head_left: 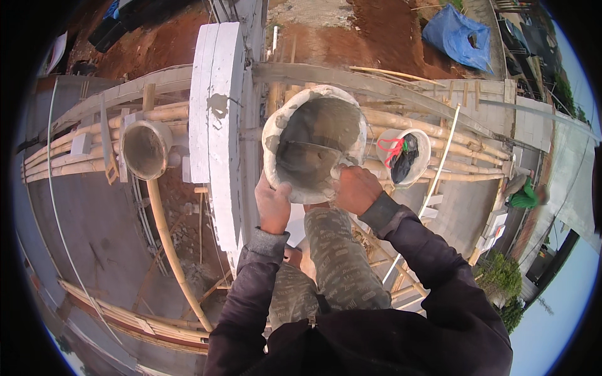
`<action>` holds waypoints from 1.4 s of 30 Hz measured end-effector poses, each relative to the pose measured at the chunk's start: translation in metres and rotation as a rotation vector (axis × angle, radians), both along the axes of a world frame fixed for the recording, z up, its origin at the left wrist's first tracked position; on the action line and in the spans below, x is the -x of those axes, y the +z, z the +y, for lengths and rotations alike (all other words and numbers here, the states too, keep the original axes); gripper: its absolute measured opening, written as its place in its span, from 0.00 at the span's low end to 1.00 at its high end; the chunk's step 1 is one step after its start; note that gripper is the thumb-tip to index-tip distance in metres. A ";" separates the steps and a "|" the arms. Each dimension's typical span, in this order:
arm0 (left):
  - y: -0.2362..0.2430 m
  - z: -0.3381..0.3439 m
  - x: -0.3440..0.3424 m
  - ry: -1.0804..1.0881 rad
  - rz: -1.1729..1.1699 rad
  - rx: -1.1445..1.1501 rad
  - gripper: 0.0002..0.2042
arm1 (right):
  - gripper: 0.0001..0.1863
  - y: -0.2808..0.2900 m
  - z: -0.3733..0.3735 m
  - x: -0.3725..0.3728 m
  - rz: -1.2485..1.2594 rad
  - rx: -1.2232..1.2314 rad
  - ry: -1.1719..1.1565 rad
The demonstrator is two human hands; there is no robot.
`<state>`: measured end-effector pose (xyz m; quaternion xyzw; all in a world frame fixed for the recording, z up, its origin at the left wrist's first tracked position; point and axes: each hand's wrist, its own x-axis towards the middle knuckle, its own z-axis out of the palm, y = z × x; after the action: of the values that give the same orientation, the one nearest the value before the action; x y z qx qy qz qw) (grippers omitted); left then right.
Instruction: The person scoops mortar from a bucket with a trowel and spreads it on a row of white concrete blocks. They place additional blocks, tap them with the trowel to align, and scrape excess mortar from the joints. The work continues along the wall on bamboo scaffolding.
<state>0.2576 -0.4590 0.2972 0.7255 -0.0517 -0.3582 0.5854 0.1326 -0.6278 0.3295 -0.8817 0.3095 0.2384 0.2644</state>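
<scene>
A mortar-crusted bucket [271,135] is tilted in front of me, its mouth facing up toward me. My left hand [274,205] is closed on the near left side of its rim. My right hand [357,191] is closed at the near right rim, round the handle of a trowel; most of the handle is hidden by the fingers. Inside the bucket lies the trowel's wide grey blade [307,161], against the wet grey wall. Just left of the bucket runs a wall of white blocks [216,81] with a grey mortar smear on its face.
Bamboo poles [439,135] form scaffolding on both sides. A second mortar-coated bucket [145,149] stands at left; a white bucket [421,156] with a black bag and red strap stands at right. A person in green [525,195] is far right. Below are red soil and a blue tarp [458,37].
</scene>
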 end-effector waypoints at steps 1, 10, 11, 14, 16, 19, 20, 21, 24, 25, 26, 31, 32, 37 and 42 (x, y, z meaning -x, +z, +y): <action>-0.001 0.001 -0.001 0.012 0.084 0.025 0.26 | 0.16 0.000 -0.005 -0.005 -0.041 0.033 0.007; 0.008 -0.012 0.011 0.047 0.014 0.057 0.31 | 0.13 -0.013 -0.004 -0.022 0.132 0.038 0.070; 0.007 -0.012 0.012 0.030 0.005 0.046 0.33 | 0.13 -0.012 -0.003 -0.018 0.120 -0.023 0.113; -0.001 -0.004 0.014 0.061 -0.019 0.044 0.28 | 0.19 -0.010 -0.008 -0.015 -0.048 -0.133 0.073; -0.010 0.009 0.008 0.069 0.101 0.017 0.27 | 0.21 -0.009 -0.015 -0.020 -0.024 -0.163 0.039; -0.021 0.017 0.006 0.131 0.213 0.191 0.25 | 0.23 -0.011 -0.026 -0.030 0.102 -0.157 0.069; -0.023 0.019 0.005 0.127 0.193 0.237 0.24 | 0.23 -0.013 -0.029 -0.031 0.124 -0.186 0.118; -0.024 0.021 0.002 0.109 0.204 0.211 0.25 | 0.24 -0.013 -0.032 -0.031 0.109 -0.178 0.117; -0.023 0.024 0.001 0.076 0.237 0.171 0.26 | 0.24 -0.021 -0.036 -0.027 0.074 -0.109 0.039; -0.023 0.022 0.000 0.084 0.226 0.182 0.26 | 0.24 -0.024 -0.036 -0.025 0.123 -0.176 0.083; -0.024 0.020 -0.001 0.098 0.190 0.199 0.27 | 0.23 -0.028 -0.035 -0.025 0.094 -0.225 0.141; -0.025 0.015 0.000 0.083 0.186 0.173 0.28 | 0.20 -0.027 -0.032 -0.027 -0.119 -0.266 0.410; -0.024 0.014 0.000 0.097 0.132 0.177 0.28 | 0.20 -0.023 -0.035 -0.028 -0.048 -0.257 0.332; -0.004 0.005 0.010 0.060 -0.001 -0.003 0.35 | 0.19 -0.022 -0.047 -0.034 -0.052 0.068 0.137; 0.005 -0.018 0.022 0.033 -0.329 -0.083 0.40 | 0.18 -0.070 -0.061 -0.033 0.014 0.149 0.314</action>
<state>0.2359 -0.4770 0.3024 0.7987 -0.1199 -0.2267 0.5444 0.1661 -0.6885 0.2595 -0.9347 0.1868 0.2593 0.1556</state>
